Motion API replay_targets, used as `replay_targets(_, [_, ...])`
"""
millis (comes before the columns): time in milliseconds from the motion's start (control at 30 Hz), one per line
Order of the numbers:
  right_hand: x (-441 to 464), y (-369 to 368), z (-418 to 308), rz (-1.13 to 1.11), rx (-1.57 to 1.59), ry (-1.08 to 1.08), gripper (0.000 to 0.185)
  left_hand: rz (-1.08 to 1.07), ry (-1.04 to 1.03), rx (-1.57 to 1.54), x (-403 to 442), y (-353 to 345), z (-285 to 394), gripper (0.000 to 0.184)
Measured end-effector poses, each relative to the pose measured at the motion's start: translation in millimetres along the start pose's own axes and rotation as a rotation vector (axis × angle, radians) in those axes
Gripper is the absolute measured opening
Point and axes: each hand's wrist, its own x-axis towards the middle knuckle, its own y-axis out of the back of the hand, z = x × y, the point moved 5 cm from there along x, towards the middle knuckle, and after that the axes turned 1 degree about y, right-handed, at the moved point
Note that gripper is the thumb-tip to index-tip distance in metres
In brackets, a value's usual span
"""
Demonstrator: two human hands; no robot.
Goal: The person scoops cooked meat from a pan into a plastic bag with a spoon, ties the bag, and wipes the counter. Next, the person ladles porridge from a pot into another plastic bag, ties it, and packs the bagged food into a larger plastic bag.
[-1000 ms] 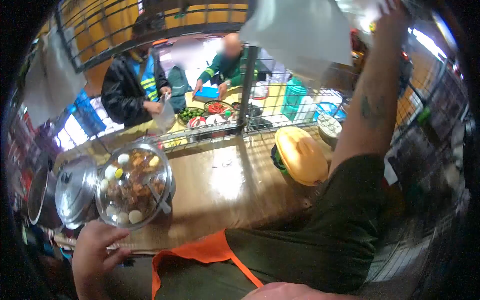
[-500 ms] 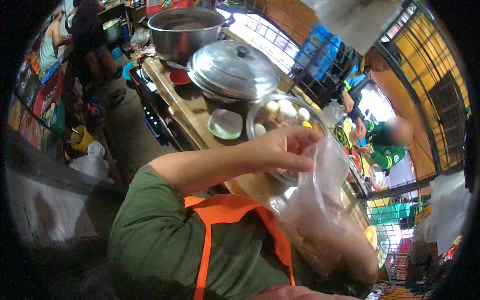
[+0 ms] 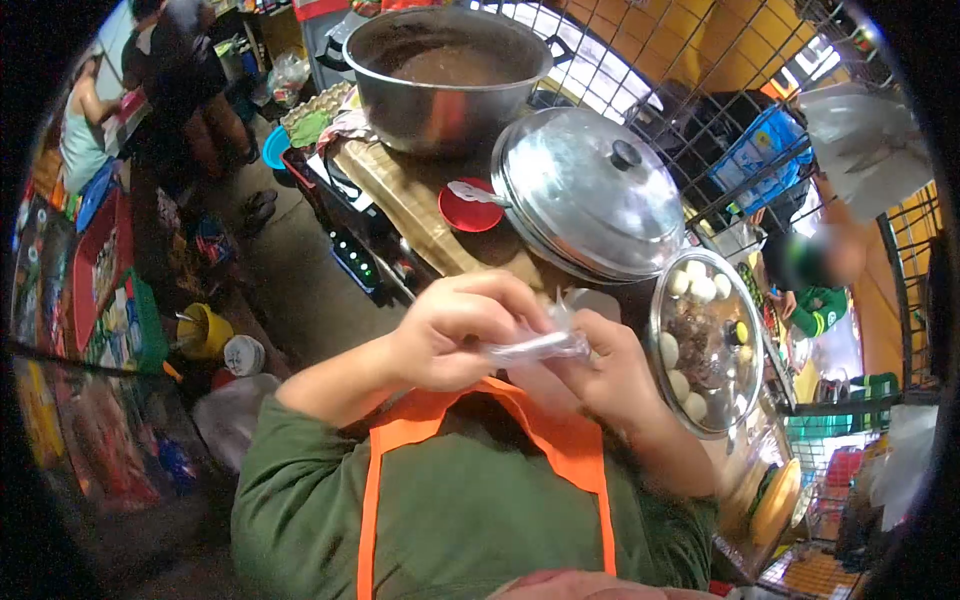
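Both my hands grip a clear plastic bag [image 3: 540, 348] in front of my chest, its upper part bunched and stretched between them. My left hand [image 3: 465, 325] pinches the bag from the left with curled fingers. On the other side, my right hand [image 3: 615, 370] has its fingers closed around the bag, slightly blurred. A white bowl [image 3: 592, 303] lies partly hidden behind my hands. Right of my right hand is a clear-covered round tray [image 3: 655, 375] holding several white eggs [image 3: 700, 288] and dark brown food [image 3: 705, 345].
Beyond my hands stand a large open pot [image 3: 440, 110] with brown contents, a lidded pot [image 3: 590, 185] and a red bowl [image 3: 470, 207]. A wire grille [image 3: 660, 50] borders the counter. People stand at far left and beyond the grille at right.
My hands have moved left and nearer together, with the bag now gathered between them instead of hanging spread out. My view has shifted, so the pots and tray appear farther right.
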Motion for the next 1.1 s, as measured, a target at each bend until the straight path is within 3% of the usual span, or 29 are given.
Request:
replay_targets(33, [6,-4,2,0.123,-0.057,0.151,0.023,0.122,0.118,-0.126,-10,14,-5,0.012])
replay_targets(67, [10,-10,13,0.128,-0.049,0.136,0.023,0.248,0.236,-0.247,-19,23,-11,0.011])
replay_targets(100, [12,-14,18,0.18,-0.075,0.209,0.024,0.404,0.384,-0.429,-25,24,-14,0.023])
replay_targets(133, [13,-16,21,0.23,-0.104,0.283,0.026,0.407,0.392,-0.437,-29,27,-18,0.023])
replay_targets(200, [18,-25,22,0.232,-0.065,0.28,0.026,0.112,0.427,0.183,-39,23,-27,0.028])
replay_targets(267, [21,-28,19,0.234,0.022,0.241,0.027,0.15,0.552,0.233,-51,15,-44,0.029])
replay_targets(300, [18,-29,33,0.183,0.301,0.074,0.029,0.139,0.585,0.352,-58,16,-56,0.026])
replay_targets(333, [14,-25,37,0.183,0.301,0.073,0.029,0.126,0.614,0.472,-64,18,-69,0.025])
replay_targets(400, [8,-22,57,0.199,1.151,-0.135,0.023,0.136,0.674,0.425,-76,18,-85,0.021])
replay_targets(433, [5,-19,60,0.211,1.346,0.012,0.02,0.226,0.743,0.412,-78,18,-88,0.018])
replay_targets(467, [-1,-18,68,0.219,1.347,0.013,0.02,0.316,0.813,0.395,-82,16,-93,0.017])
replay_targets(533, [-19,-19,96,0.307,1.373,-0.22,0.021,0.391,0.785,0.285,-75,4,-96,0.018])
replay_targets(600, [-31,-19,112,0.356,1.33,-0.233,0.019,0.619,1.08,-0.944,-79,-25,-110,0.01])
replay_targets(633, [-35,-18,115,0.288,1.419,-0.196,0.018,0.574,1.032,-1.175,-78,-36,-113,0.011])
replay_targets(700, [-41,-17,117,0.232,1.51,-0.154,0.016,0.457,1.015,-1.281,-74,-51,-119,0.012])
replay_targets(733, [-44,-16,124,0.306,1.285,-0.245,0.014,0.349,0.984,-1.379,-68,-58,-116,0.015])
replay_targets(767, [-48,-15,129,0.373,1.058,-0.332,0.011,0.402,1.019,-1.323,-66,-58,-117,0.014])
replay_targets(800, [-52,-14,125,0.382,1.064,-0.329,0.011,0.394,1.027,-1.32,-65,-60,-118,0.014])
replay_targets(867, [-53,-17,109,0.035,0.291,-0.317,0.007,0.356,1.065,-1.114,-63,-58,-123,0.007])
replay_targets(900, [-51,-9,105,0.105,0.014,-0.199,0.007,0.322,1.081,-1.106,-62,-59,-121,0.012])
replay_targets(933, [-50,-9,107,0.108,0.017,-0.191,0.007,0.321,1.08,-1.097,-62,-59,-119,0.012])
replay_targets(1000, [-45,4,109,0.403,-0.033,0.014,0.011,0.179,1.029,-0.736,-60,-57,-115,0.02])
replay_targets(1033, [-39,1,118,0.436,0.173,0.066,0.01,0.133,1.047,-0.476,-56,-52,-111,0.026])
replay_targets(1067, [-34,-1,121,0.426,0.177,0.075,0.01,0.145,1.045,-0.467,-60,-51,-111,0.026])
replay_targets(1100, [-25,-12,135,0.319,0.825,-0.086,0.009,0.242,1.095,-0.431,-68,-45,-113,0.026])
